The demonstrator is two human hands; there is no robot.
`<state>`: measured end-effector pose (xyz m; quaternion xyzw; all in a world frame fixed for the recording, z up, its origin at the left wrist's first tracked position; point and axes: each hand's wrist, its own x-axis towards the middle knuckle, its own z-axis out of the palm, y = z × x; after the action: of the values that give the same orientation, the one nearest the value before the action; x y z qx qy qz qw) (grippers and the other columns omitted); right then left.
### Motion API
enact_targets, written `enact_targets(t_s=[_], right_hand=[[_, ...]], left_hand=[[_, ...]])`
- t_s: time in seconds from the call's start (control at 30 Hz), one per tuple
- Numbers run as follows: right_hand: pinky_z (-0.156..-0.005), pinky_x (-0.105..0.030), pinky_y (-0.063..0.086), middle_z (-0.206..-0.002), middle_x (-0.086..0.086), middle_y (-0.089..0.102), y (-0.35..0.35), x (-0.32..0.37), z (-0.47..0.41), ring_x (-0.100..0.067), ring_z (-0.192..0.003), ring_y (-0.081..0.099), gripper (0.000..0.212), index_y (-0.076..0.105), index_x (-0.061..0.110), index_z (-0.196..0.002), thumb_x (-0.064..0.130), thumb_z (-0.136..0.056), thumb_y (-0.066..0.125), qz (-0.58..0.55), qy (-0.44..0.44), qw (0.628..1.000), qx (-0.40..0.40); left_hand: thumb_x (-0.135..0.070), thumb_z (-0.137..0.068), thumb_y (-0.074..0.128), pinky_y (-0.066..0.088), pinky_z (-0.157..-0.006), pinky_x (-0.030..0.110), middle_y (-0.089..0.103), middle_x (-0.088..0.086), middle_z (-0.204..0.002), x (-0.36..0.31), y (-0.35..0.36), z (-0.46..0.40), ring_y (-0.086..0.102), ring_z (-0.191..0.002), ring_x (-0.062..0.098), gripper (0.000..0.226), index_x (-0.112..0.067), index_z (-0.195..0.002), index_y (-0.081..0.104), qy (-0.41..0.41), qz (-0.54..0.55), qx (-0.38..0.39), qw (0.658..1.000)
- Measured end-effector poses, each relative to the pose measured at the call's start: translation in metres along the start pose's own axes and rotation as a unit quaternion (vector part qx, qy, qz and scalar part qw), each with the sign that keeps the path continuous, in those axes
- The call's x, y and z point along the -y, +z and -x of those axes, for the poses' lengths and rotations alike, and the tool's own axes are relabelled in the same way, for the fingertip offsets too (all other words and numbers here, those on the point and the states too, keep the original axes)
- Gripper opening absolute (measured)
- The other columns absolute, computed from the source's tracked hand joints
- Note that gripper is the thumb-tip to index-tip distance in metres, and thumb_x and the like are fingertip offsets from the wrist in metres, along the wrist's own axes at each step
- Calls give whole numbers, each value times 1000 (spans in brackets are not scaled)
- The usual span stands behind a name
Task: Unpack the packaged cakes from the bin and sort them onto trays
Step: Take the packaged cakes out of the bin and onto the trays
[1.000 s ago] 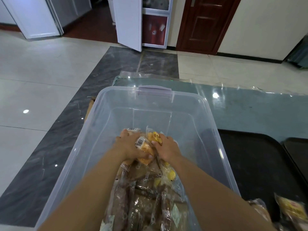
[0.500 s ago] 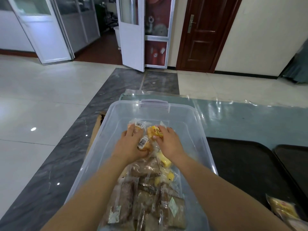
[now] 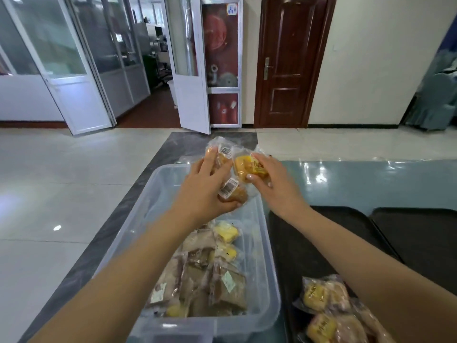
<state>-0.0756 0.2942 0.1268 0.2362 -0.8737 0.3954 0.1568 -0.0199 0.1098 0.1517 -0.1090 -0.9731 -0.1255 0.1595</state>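
Both hands are raised above the far end of the clear plastic bin [image 3: 268, 268]. My left hand [image 3: 202, 194] grips two brown packaged cakes [image 3: 232, 191], one at the fingertips and one against the palm. My right hand [image 3: 277, 186] pinches a yellow packaged cake [image 3: 248, 167] between thumb and fingers. More wrapped cakes [image 3: 210, 273], brown and yellow, lie in the bottom of the bin. On the black tray [image 3: 296, 243] right of the bin sit a few packaged cakes [image 3: 326, 308] at the near edge.
A second black tray [image 3: 420, 233] lies further right on the blue-green table [image 3: 371, 184]. The floor drops away left of the bin. Doors and a glass partition stand far behind.
Both hands have lifted out of the bin with the cakes, rising above its far rim. The camera view has tilted up.
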Motion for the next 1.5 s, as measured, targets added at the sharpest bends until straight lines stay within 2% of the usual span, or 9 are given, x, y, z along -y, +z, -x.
enact_targets(t_s=[0.2, 0.43, 0.57, 0.7, 0.83, 0.93, 1.03, 1.17, 1.5], right_hand=[[-91, -16, 32, -135, 0, 44, -92, -42, 62, -5, -113, 40, 51, 36, 25, -143, 34, -96, 54, 20, 42, 998, -29], [-102, -36, 40, -133, 0, 48, -148, -143, 158, -16, -120, 46, 50, 41, 24, -140, 37, -94, 55, 67, 128, 989, -5], [-103, -43, 40, -132, 0, 49, -145, -205, 224, -18, -121, 45, 52, 44, 24, -139, 38, -91, 57, 95, 161, 980, 64], [-110, -41, 32, -143, 0, 38, -133, -242, 277, -24, -135, 31, 55, 37, 26, -143, 44, -94, 51, 143, 192, 959, 150], [-114, -56, 14, -161, -1, -2, -129, -267, 313, -31, -146, -9, 70, 5, 40, -151, 64, -92, 35, 206, 248, 901, 291], [-112, -63, 3, -157, -3, -24, -132, -277, 323, -34, -141, -26, 88, -18, 48, -145, 76, -83, 38, 253, 206, 878, 350], [-110, -66, -1, -148, -2, -38, -132, -287, 326, -35, -137, -33, 102, -38, 53, -130, 82, -75, 43, 279, 171, 868, 373], [-109, -70, -3, -143, -3, -43, -125, -305, 318, -37, -136, -35, 108, -35, 47, -136, 81, -75, 47, 299, 150, 852, 403], [-108, -68, -11, -146, 0, -46, -113, -334, 292, -33, -132, -42, 115, -34, 46, -138, 84, -69, 49, 280, 140, 846, 432]], left_hand=[[-61, -76, 66, 20, -115, 46, -8, -5, -159, -106, 24, -9, 2, -145, 26, 95, -34, -150, 12, 55, 8, 19, 998], [-57, -75, 69, 25, -112, 52, -9, 1, -159, -206, 119, 0, 3, -143, 28, 96, -35, -150, 13, 81, 40, 127, 988], [-59, -76, 65, 28, -109, 57, -8, 3, -159, -239, 195, 31, 2, -143, 32, 93, -36, -149, 13, 74, 25, 216, 973], [-61, -77, 63, 22, -113, 55, -9, 3, -159, -258, 250, 66, 1, -144, 32, 92, -37, -148, 10, 45, 13, 300, 953], [-72, -70, 61, 5, -113, 58, -15, 3, -159, -266, 289, 92, -11, -144, 34, 110, -35, -150, -7, -2, -27, 367, 930], [-85, -60, 54, 0, -110, 63, -28, 5, -155, -261, 306, 105, -21, -142, 36, 127, -34, -146, -23, -33, -54, 401, 914], [-85, -58, 57, 2, -110, 64, -36, 5, -151, -261, 313, 109, -26, -140, 35, 131, -35, -140, -34, -59, -36, 413, 908], [-86, -57, 56, 1, -112, 64, -38, 6, -149, -261, 320, 100, -28, -139, 34, 134, -34, -131, -43, -64, -47, 419, 905], [-90, -56, 52, 0, -113, 61, -41, 4, -148, -245, 334, 74, -28, -139, 29, 133, -33, -138, -36, -31, -57, 438, 897]])
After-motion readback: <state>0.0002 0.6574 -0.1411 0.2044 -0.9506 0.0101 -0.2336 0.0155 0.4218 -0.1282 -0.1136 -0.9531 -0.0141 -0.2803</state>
